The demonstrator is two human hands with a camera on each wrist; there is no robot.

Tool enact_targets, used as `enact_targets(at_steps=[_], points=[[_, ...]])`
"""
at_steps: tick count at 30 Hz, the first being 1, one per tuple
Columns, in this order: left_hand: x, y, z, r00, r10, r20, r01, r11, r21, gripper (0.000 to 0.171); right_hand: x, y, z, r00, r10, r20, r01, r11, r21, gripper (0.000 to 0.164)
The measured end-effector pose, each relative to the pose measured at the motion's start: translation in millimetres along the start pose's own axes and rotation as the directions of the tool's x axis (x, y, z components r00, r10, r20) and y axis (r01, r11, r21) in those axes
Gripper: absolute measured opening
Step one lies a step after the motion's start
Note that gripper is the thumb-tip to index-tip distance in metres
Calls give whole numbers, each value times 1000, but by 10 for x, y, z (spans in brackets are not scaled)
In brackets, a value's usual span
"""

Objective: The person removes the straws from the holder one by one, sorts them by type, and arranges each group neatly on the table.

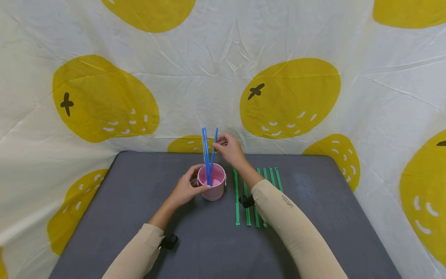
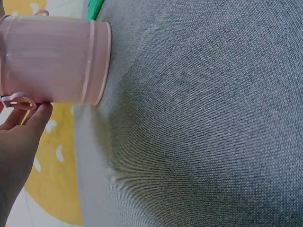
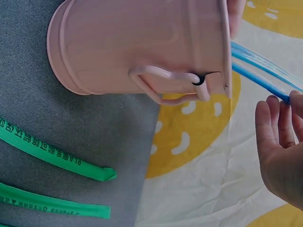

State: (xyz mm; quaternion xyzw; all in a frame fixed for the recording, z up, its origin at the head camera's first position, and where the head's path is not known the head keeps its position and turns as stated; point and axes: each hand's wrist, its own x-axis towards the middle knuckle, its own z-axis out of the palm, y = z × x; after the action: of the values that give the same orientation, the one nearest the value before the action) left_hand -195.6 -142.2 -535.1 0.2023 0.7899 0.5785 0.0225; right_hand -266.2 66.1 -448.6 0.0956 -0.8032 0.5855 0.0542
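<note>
A small pink metal bucket (image 1: 214, 193) with side handles stands upright on the grey table. My left hand (image 1: 187, 187) grips it from the left, thumb at the near side of the rim and fingers round the far side. Inside it, several blue straws (image 1: 206, 147) lean upward, at least one seemingly in a clear wrapper. Above the bucket, my right hand (image 1: 228, 149) pinches one blue straw (image 3: 265, 84) near its upper part, its lower end within the bucket. The bucket's floor is mostly hidden by its wall in both wrist views.
Several green paper-wrapped straws (image 1: 237, 199) with printed lettering lie in a row right of the bucket, partly under my right forearm. The grey table (image 1: 146, 186) ends at a pale cloth backdrop (image 1: 209, 50) with yellow fruit shapes.
</note>
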Motion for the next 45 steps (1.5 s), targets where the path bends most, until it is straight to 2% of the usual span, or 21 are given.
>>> enact_targets(at_steps=[10, 14, 18, 24, 31, 35, 38, 42, 45], points=[[4, 12, 2, 1000, 11, -3, -11, 1000, 11, 78, 16, -137, -114, 998, -58, 4, 58, 998, 5, 20], [-1, 18, -4, 1000, 2, 2, -2, 1000, 0, 79, 15, -284, -217, 998, -57, -2, 57, 998, 11, 22], [-10, 20, -14, 1000, -7, 3, 7, 1000, -4, 79, 18, -421, -348, 996, -94, -5, 94, 995, 9, 23], [-11, -5, -12, 1000, -12, 12, 12, 1000, -26, 81, 47, -563, -580, 987, -161, -25, 162, 982, 100, 23], [-18, -15, -16, 1000, 2, 10, -2, 1000, 1, 78, 34, -699, -874, 981, -179, -78, 191, 961, 199, 28], [-15, -29, -17, 1000, 3, 12, -3, 1000, 16, 78, 10, -724, -1052, 979, -179, -94, 196, 954, 228, 29], [-11, -37, -20, 1000, 5, 12, -6, 1000, 20, 79, -14, -710, -1178, 978, -179, -105, 201, 940, 275, 22], [-11, -40, -29, 1000, 5, 15, -5, 1000, 20, 78, -61, -637, -1336, 976, -182, -123, 212, 929, 303, 13], [-13, -37, -36, 1000, -4, 19, 4, 1000, 18, 78, -109, -547, -1446, 977, -169, -133, 201, 935, 293, 12]])
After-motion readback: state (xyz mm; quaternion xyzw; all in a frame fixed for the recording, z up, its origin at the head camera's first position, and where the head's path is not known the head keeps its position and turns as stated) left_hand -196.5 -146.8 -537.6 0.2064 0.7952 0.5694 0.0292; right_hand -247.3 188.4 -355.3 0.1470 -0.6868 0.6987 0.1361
